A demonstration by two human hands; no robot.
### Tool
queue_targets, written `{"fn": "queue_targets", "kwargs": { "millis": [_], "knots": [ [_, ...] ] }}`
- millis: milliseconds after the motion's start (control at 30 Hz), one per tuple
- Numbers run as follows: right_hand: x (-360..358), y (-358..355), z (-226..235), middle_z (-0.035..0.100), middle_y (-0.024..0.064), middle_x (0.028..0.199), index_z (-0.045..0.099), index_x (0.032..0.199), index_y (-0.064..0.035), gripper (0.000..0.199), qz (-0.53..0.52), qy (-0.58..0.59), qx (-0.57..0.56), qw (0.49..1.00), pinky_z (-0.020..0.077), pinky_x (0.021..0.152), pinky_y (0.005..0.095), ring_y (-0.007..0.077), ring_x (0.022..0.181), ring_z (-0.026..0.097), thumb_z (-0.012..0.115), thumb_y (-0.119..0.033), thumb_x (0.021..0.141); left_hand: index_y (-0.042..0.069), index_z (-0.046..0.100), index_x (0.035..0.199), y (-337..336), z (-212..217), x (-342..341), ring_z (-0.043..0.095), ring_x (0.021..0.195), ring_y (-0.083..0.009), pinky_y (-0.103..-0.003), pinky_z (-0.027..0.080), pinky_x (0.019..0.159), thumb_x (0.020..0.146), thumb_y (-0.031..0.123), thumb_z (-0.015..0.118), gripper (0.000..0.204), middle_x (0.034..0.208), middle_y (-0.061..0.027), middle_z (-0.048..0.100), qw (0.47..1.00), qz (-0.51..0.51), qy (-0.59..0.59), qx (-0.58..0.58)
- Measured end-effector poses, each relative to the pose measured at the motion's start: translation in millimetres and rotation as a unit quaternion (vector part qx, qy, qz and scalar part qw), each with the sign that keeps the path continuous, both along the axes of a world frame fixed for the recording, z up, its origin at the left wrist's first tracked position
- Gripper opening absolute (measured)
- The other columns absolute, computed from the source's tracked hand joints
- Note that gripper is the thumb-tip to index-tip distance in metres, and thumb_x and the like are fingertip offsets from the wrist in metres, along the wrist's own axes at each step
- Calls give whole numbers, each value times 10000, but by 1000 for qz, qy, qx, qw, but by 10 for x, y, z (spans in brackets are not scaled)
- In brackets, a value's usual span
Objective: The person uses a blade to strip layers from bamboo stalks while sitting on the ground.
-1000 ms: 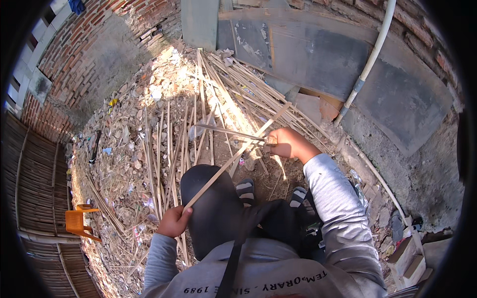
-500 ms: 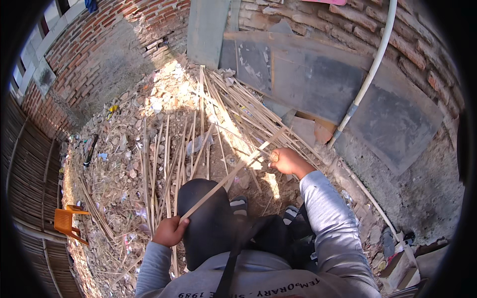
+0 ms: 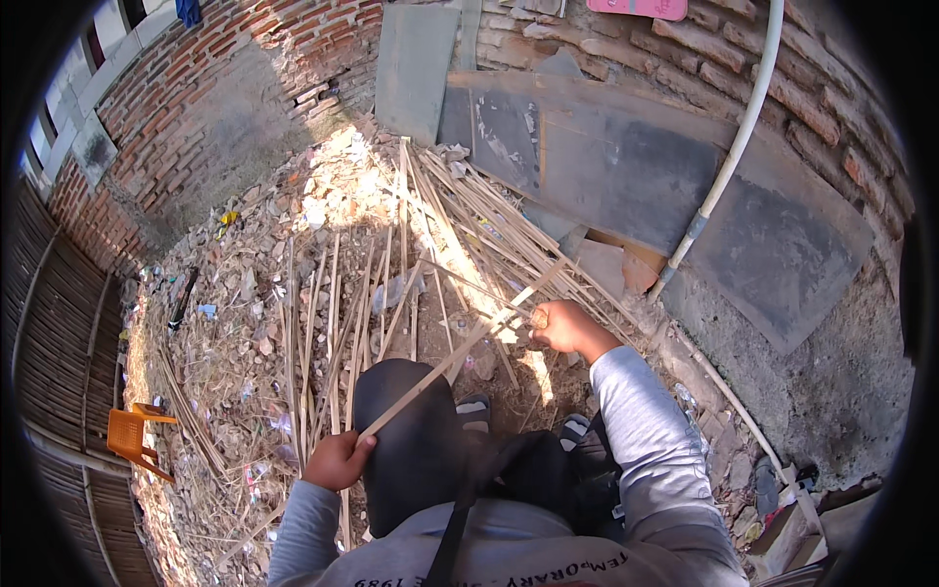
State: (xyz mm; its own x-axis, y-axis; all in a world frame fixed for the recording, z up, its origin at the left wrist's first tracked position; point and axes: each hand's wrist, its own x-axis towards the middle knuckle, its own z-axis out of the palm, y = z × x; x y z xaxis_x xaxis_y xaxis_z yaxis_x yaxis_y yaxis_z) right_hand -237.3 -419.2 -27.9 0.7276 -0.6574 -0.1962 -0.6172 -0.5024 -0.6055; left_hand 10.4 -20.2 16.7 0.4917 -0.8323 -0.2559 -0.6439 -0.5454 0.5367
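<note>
My left hand (image 3: pixel 338 460) is closed around the near end of a long flat bamboo strip (image 3: pixel 423 384). The strip slants up and to the right, passing over my dark-clothed left knee (image 3: pixel 401 450). Closed near its far part, my right hand (image 3: pixel 569 330) grips a tool with a light wooden handle (image 3: pixel 539 317), perhaps a knife. A thin, straight length runs from that fist toward the upper left and crosses the strip; whether it is the blade or another sliver, I cannot tell.
Many bamboo strips (image 3: pixel 489 217) lie fanned out at the right, and others (image 3: pixel 335 323) spread ahead over rubble. Dark panels (image 3: pixel 626 166) lean on the brick wall beside a pale pipe (image 3: pixel 732 157). An orange chair (image 3: pixel 127 433) stands left, by a slatted fence (image 3: pixel 49 323).
The view has tipped slightly, so the surroundings sit a little lower. Both hands keep their grips, and the strip's slant is almost the same.
</note>
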Motion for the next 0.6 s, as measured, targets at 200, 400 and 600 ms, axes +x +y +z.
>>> {"fn": "queue_targets", "kwargs": {
  "millis": [200, 400, 600],
  "knots": [
    [141, 178, 128, 709, 222, 943, 697, 1037, -44, 349, 96, -26, -1, 995, 536, 793, 463, 400, 897, 687, 718, -287, 788, -27, 678, 841, 47, -42, 41, 652, 676, -432, -482, 492, 633, 994, 462, 569, 524, 680, -241, 631, 1000, 2, 7, -15],
    [6, -59, -83, 706, 242, 941, 688, 1080, -20, 459, 10, -32, -14, 999, 535, 799, 463, 417, 905, 683, 779, -347, 770, -25, 661, 825, 24, -80, 28, 645, 668, -431, -478, 489, 628, 998, 457, 566, 521, 678, -242, 624, 1000, -17, -14, -18],
    [154, 203, 93, 699, 237, 931, 698, 1007, -54, 325, 84, -43, 26, 995, 534, 777, 453, 391, 874, 687, 638, -264, 766, -24, 646, 807, 31, -80, 44, 639, 665, -432, -484, 481, 626, 996, 452, 570, 518, 675, -243, 619, 999, -26, -16, -28]
  ]
}}
